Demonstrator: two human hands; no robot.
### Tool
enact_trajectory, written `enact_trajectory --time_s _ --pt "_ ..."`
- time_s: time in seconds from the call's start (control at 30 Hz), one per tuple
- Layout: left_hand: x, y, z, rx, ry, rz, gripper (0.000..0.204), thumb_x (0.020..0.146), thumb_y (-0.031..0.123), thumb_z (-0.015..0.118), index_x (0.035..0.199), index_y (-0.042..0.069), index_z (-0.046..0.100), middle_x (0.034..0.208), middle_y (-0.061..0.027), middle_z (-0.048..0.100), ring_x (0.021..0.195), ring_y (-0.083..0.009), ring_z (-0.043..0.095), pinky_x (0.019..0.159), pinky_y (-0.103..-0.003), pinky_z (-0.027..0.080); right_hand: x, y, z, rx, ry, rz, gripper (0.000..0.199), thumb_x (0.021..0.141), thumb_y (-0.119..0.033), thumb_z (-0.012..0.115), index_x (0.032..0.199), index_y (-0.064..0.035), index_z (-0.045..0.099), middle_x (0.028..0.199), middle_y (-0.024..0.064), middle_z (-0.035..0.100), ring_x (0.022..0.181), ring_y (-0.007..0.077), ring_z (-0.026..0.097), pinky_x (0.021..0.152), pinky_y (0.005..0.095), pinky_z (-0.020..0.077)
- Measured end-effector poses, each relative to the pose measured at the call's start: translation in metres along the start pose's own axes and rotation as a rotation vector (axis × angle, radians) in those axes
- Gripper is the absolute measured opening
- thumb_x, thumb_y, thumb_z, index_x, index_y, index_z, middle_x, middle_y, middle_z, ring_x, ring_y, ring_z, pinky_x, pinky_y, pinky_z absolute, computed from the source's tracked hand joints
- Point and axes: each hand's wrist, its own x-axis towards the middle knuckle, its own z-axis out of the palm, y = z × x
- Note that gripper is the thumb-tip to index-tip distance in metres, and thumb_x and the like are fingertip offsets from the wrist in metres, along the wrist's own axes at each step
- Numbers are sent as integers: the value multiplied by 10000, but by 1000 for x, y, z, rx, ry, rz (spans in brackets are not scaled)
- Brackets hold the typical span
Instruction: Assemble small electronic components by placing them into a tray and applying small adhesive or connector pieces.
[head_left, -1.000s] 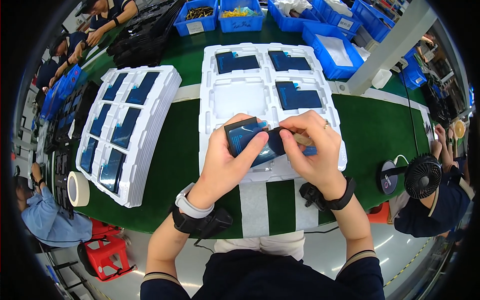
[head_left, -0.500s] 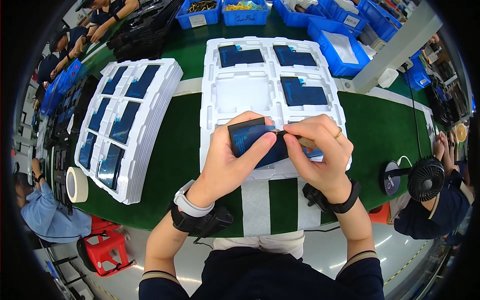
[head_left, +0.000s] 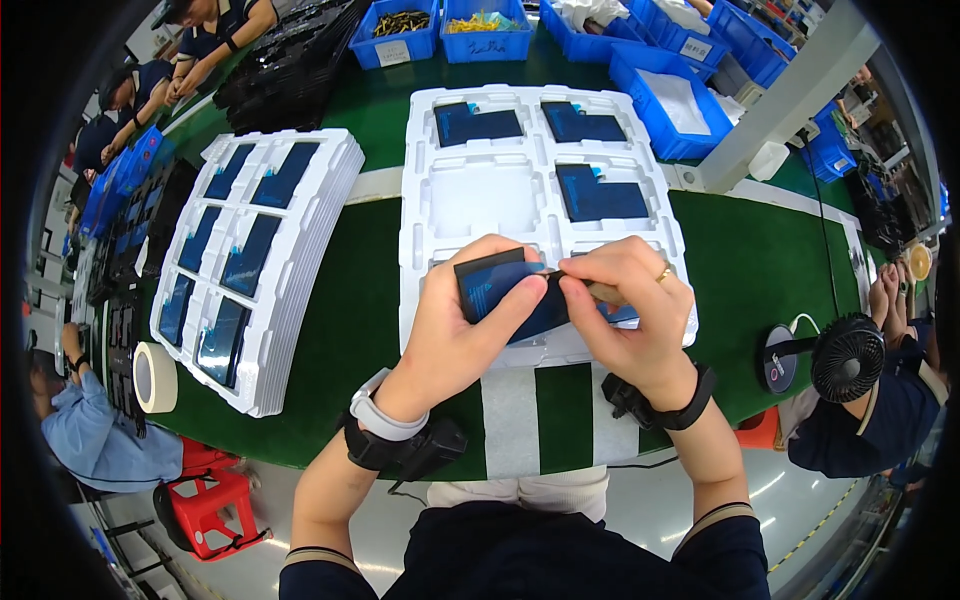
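Note:
My left hand (head_left: 455, 325) grips a flat dark blue battery pack (head_left: 492, 287), its thumb lying across the front. At the pack's right edge my right hand (head_left: 632, 310) pinches close to a small light blue tab (head_left: 535, 267). Something slim and dark shows at those fingertips, and a tan piece lies under the fingers; I cannot make out what it is. Both hands are above a white moulded tray (head_left: 412, 215). In its far pockets lie L-shaped battery packs (head_left: 600, 192), and one pocket at the left holds none. My hands hide much of the near row.
On the left stands a stack of white trays (head_left: 300, 290) with several batteries on top. Beside it is a roll of tape (head_left: 155, 377). Blue bins (head_left: 487, 45) line the back. A small black fan (head_left: 847, 358) and a pale post (head_left: 795, 95) stand right. Other people sit around the table.
The view has shifted slightly, so the trays appear a little lower. Both hands keep their hold at the battery pack, with only a small shift of the right fingers.

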Motion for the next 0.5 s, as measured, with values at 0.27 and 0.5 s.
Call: enact_trajectory --time_s 0.27,0.5 --pt "-2 3 3 50 52 -25 119 796 83 586 852 -10 535 758 -9 546 717 -57 468 648 -207 402 0 0 3 36 -14 74 123 675 17 623 781 -30 583 663 57 531 544 167 557 478 245 441" --pt "-2 5 5 77 93 -33 135 787 101 590 834 -13 534 728 -12 537 679 -51 461 611 -203 402 0 4 4 34 3 63 119 686 -3 623 793 -39 585 668 54 527 546 169 565 479 247 445"
